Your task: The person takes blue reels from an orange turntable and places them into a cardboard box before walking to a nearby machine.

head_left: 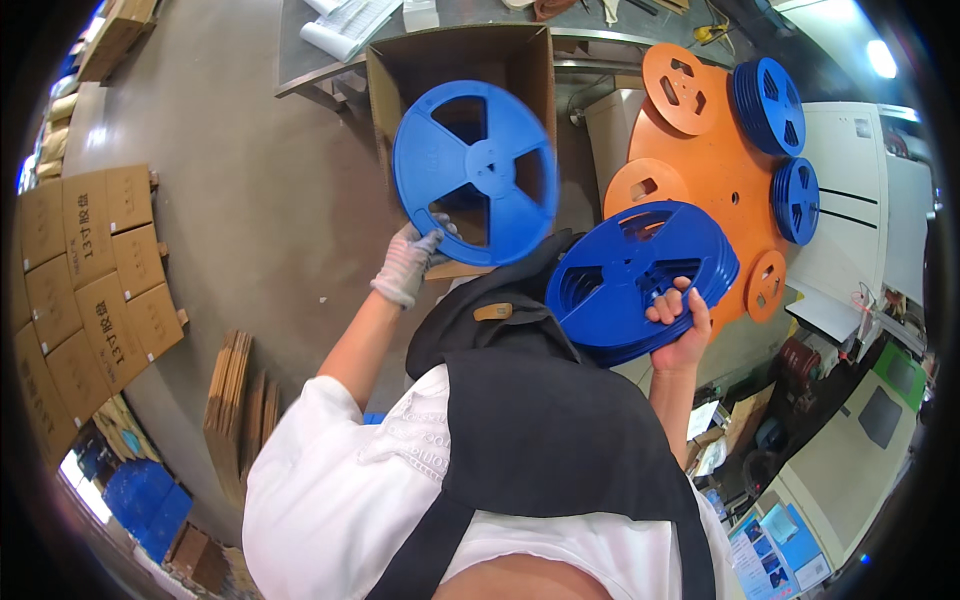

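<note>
One blue reel (pixel 490 170) is in the left hand (pixel 402 270), up and left of the frame's centre, in front of an open box (pixel 460 50). Gloved fingers pinch its lower-left rim, with fingertips showing at the edge of a cutout. Being round, the reel has no long axis; its broad face is turned toward the camera, and it extends up and right from the grip. It overlaps the box's mouth in the view, covering much of it; whether any of its edge dips inside, I cannot tell.

Right of centre is a stack (pixel 625 265) of similar blue reels, rims slightly fanned. The right hand (pixel 685 330) has it by the lower-right side, bare fingers curled into an opening and the palm near the outer edge; the thumb's exact place is unclear. The left hand is the nearer to the box, which lies up and right of it; the stack sits lower right of the box, against the dark apron (pixel 560 430).

Behind the stack, an orange plate (pixel 700 230) bears more reels. The grey tabletop (pixel 455 12) crosses the upper edge.
</note>
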A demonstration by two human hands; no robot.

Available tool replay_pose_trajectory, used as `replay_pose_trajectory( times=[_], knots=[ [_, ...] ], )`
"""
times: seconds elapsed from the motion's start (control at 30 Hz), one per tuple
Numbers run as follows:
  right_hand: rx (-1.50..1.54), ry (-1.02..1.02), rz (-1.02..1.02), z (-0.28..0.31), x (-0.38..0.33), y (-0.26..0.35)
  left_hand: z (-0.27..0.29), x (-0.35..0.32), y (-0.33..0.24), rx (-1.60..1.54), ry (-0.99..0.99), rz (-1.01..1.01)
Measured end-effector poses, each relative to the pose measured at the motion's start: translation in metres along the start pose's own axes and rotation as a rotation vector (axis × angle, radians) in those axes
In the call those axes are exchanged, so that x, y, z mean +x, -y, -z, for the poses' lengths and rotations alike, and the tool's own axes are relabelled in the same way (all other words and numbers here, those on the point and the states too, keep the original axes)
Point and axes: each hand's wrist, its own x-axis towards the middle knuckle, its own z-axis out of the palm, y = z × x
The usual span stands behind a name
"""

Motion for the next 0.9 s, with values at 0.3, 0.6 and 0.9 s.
replay_pose_trajectory(
  times=[0.3,0.6,0.9],
  knots=[
    [-0.06,0.011,-0.013,-0.01,-0.006,-0.004,0.038,0.148,0.097,0.375,-0.235,0.156],
    [0.15,0.389,0.09,0.001,-0.021,0.024,0.024,0.1,0.068,1.138,-0.375,-0.166],
    [0.369,0.692,0.141,-0.016,-0.019,0.031,-0.05,0.029,-0.022,1.073,-0.143,-0.905]
  ],
)
